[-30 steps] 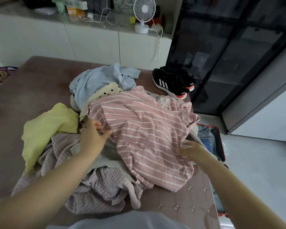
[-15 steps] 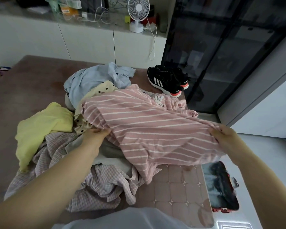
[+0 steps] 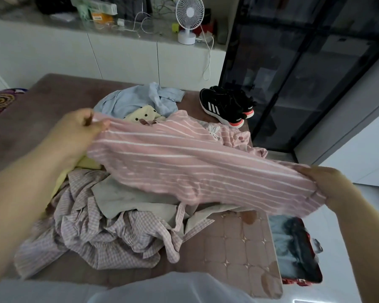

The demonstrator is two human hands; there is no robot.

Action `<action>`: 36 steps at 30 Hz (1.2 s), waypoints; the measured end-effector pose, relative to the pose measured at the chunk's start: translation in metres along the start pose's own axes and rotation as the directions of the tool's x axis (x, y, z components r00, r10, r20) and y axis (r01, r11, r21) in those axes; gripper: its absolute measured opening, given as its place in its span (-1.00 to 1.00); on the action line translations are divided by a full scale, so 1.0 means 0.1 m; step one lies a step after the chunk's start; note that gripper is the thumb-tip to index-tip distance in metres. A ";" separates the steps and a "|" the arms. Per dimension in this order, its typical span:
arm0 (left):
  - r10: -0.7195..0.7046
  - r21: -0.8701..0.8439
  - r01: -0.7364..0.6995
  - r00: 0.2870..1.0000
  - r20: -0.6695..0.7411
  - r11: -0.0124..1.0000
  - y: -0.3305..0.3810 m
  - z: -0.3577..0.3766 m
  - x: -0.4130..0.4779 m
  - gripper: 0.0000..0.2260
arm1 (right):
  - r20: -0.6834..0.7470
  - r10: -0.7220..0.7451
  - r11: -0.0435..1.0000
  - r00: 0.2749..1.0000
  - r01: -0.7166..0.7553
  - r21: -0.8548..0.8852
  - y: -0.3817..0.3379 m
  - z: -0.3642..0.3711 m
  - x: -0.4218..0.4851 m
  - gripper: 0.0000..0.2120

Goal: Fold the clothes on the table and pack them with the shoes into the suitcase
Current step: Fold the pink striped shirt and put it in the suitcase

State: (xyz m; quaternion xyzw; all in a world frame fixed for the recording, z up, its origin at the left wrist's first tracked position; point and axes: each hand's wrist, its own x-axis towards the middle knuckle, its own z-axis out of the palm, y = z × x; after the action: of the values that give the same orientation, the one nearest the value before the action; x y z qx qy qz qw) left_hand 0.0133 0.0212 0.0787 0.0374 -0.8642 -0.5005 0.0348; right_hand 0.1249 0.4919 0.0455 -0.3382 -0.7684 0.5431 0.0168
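Gripping pink striped garment (image 3: 190, 165): left hand (image 3: 74, 132) raised, right hand (image 3: 328, 184) lower.

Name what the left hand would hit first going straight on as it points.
Probably the light blue shirt; the left hand, gripping the pink striped top, may pass above it.

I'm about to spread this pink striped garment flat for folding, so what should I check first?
1. Left hand grips one end of the pink striped garment: ok.
2. Right hand grips the other end: ok.
3. Garment lifted clear of the pile: not ok, its far part lies on other clothes.
4. Bare patch of table at the near right: ok.
5. Suitcase open beside the table: ok.
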 end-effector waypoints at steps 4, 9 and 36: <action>-0.023 0.215 0.006 0.997 0.076 0.977 0.13 -0.02 0.26 -0.89 | 0.036 0.133 0.965 0.991 -0.137 0.222 0.05 0.16 0.08 -0.85; -0.236 0.074 0.227 0.960 0.154 0.971 -0.41 0.36 0.22 -0.76 | 0.078 0.000 0.994 0.997 0.008 -0.107 0.33 0.57 0.15 -0.52; 0.003 0.106 -0.070 0.846 0.533 0.992 -0.57 -0.38 -0.08 -0.91 | 0.348 -0.335 0.860 0.876 0.435 -0.267 0.21 0.36 -0.35 -0.86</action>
State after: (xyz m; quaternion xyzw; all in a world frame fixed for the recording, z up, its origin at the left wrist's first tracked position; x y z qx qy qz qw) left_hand 0.0271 -0.0392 0.0481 -0.1170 -0.8696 -0.4368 -0.1983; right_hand 0.1485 0.4477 0.0248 -0.0907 -0.8959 0.4326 -0.0445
